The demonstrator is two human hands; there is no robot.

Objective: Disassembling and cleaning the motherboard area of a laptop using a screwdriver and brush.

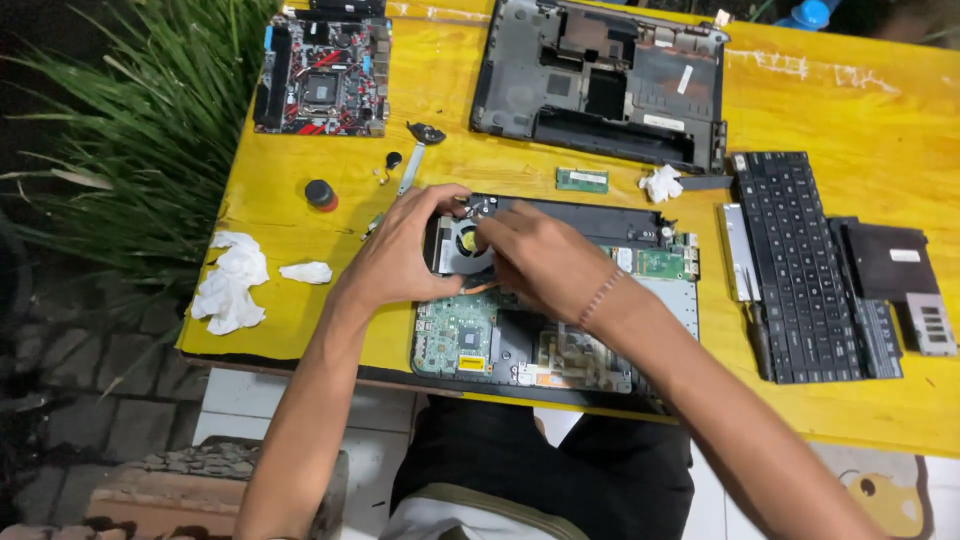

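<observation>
Left hand (pixel 405 250) cupped around cooling fan (pixel 462 243) on opened laptop board (pixel 470 335), mid yellow worktop (pixel 850 110); right hand (pixel 535 258) fingers bent onto fan hub. Detached keyboard (pixel 800 265) lies right.

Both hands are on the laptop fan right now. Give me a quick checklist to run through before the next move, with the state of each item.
1. Left hand steadies the cooling fan at its left edge: ok.
2. Right hand has its fingertips on the fan hub: ok.
3. Laptop board lies flat on the yellow table, fully supported: ok.
4. Fan screws out: cannot tell, the hands cover them.
5. Fan cable unplugged: cannot tell, hidden under the right hand.
6. Screwdriver within reach: ok, it lies by the keyboard, to the right of the board.
</observation>
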